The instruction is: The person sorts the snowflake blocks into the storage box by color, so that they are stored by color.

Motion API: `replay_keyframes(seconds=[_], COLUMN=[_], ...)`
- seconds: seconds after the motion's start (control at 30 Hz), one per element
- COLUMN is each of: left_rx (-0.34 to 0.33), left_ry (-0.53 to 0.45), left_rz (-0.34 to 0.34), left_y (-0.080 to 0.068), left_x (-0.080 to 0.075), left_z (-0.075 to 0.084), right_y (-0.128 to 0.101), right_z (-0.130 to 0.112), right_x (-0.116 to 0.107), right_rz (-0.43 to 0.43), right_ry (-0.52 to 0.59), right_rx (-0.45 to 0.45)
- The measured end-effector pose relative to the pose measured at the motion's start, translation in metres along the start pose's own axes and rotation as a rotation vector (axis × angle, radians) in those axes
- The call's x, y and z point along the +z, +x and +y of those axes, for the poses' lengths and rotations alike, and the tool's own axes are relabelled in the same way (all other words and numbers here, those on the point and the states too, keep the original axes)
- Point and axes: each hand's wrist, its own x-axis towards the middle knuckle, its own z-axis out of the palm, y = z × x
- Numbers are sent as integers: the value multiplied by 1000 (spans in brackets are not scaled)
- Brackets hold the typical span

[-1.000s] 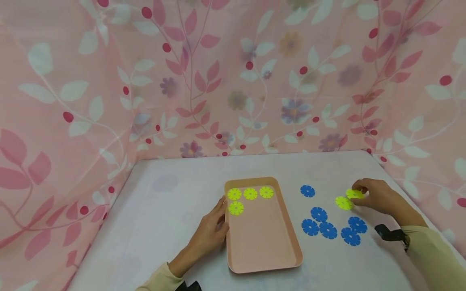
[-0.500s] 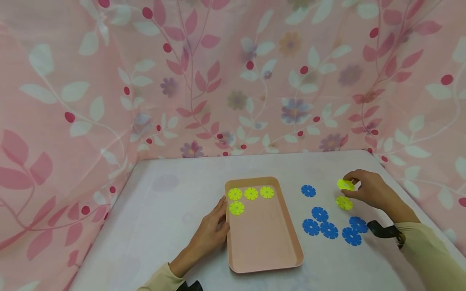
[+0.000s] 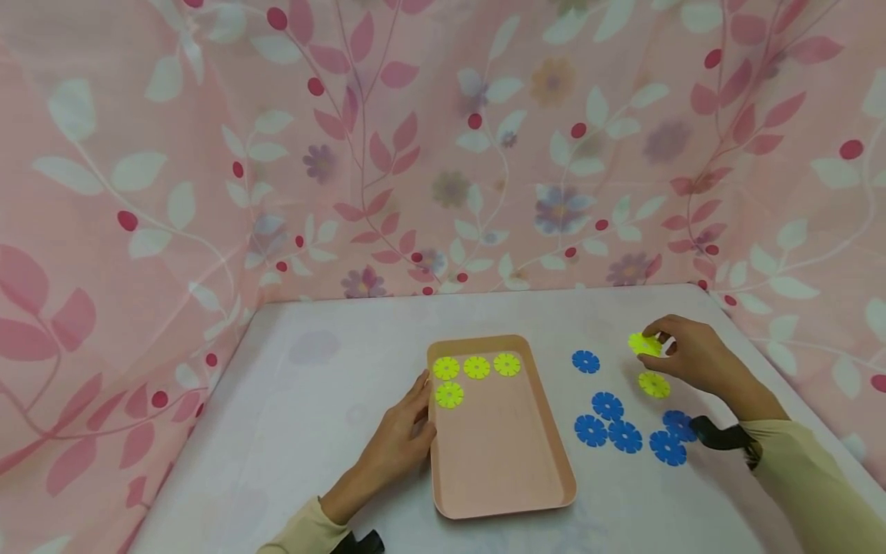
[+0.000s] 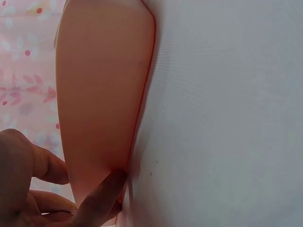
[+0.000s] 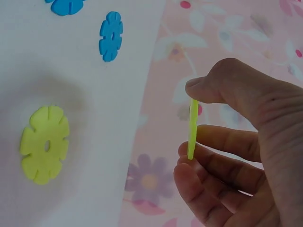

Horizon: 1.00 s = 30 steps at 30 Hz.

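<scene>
A yellow slotted plastic disc (image 3: 644, 345) is pinched between the thumb and fingers of my right hand (image 3: 692, 355), raised above the table; in the right wrist view this disc (image 5: 192, 130) stands edge-on. Just below that hand, another yellow disc (image 3: 654, 385) lies on the table. My left hand (image 3: 399, 431) holds the left side of a beige tray (image 3: 501, 462). From the left wrist, its fingers (image 4: 102, 198) show at the tray's outer wall (image 4: 102, 94), one low by the table. Inside the tray, several yellow discs (image 3: 477, 368) lie at the far end, three in a row and one below.
Several blue slotted discs (image 3: 625, 436) lie flat on the white table (image 3: 332, 400) right of the tray, some overlapping. A single blue disc (image 3: 585, 362) sits farther back. Floral cloth (image 3: 443, 154) hangs behind and at both sides of the table.
My right hand has lifted a yellow disc from beside the other one and moved it up and left. The left hand and the tray have stayed in place.
</scene>
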Motion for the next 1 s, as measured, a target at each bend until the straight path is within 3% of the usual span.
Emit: replay_keyframes(seconds=[0.3, 0.8, 1.0], left_rx=[10, -6, -13], left_ry=[53, 13, 37], left_rz=[-9, -24, -24], left_y=[0, 0, -1], left_x=[-2, 0, -1], left_z=[-1, 2, 2], right_y=[3, 7, 11], right_z=[-14, -38, -47], right_x=[0, 0, 4], right_rz=[53, 76, 112], right_ry=[-11, 2, 28], right_rx=[-84, -135, -205])
